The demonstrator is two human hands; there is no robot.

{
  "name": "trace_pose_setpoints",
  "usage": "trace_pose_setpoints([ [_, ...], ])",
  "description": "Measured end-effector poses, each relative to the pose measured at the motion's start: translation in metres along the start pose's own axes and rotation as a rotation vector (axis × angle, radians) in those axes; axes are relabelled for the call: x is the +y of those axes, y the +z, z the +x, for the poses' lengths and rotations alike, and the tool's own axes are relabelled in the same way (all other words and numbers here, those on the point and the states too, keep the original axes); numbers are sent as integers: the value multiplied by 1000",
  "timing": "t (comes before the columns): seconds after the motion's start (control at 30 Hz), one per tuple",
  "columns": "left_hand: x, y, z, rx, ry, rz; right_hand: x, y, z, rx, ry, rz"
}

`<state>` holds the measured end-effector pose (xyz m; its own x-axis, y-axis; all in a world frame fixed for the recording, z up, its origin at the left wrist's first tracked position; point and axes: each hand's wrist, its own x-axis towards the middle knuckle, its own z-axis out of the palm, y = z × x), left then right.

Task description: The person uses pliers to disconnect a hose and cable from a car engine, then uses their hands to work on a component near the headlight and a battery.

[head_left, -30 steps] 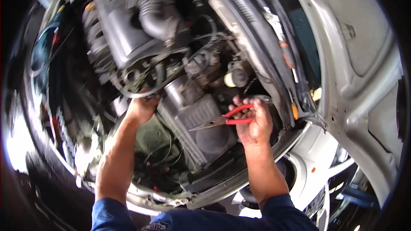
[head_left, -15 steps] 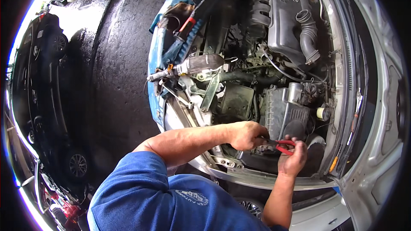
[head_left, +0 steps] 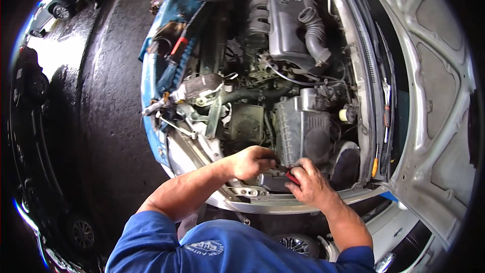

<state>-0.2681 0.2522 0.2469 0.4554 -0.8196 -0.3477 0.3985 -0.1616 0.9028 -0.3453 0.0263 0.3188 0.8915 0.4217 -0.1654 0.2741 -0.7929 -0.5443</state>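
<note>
My right hand (head_left: 311,184) is closed around red-handled pliers (head_left: 292,177), and most of the handles are hidden by the fingers. Close beside it, my left hand (head_left: 251,163) pinches something dark at the pliers' jaw end; what it is cannot be made out. Both hands hover over the near end of the engine bay, just short of the black air filter box (head_left: 316,136). The battery (head_left: 246,124) sits left of that box.
Beyond the hands lies the grey engine cover (head_left: 288,25) with a loose ribbed hose (head_left: 317,43). A blue fender cover (head_left: 154,78) drapes the left edge, with a work light (head_left: 199,86) on it. Screwdrivers (head_left: 375,167) rest near the windscreen; the raised hood (head_left: 429,121) stands at right.
The view has shifted, so the engine bay sits further left. My right hand has turned over the pliers, covering handles that showed open before. The left hand keeps its pinch.
</note>
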Motion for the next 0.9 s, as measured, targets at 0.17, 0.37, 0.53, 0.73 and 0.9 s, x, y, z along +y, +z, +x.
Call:
trace_pose_setpoints([
  [0.17,8,10,10,214,40,-144,41,-38,2,-12,-16,-94],
  [0.37,-51,-55,10,774,-9,1021,151,-151,7,175,263,-574],
  [0.53,-80,-59,13,718,47,1344,204,-175,34,28,419,-867],
  [0.73,-79,-57,19,773,22,1257,232,-157,74,-87,289,-926],
  [0.9,-77,-56,25,803,20,1268,252,-151,102,-190,245,-936],
])
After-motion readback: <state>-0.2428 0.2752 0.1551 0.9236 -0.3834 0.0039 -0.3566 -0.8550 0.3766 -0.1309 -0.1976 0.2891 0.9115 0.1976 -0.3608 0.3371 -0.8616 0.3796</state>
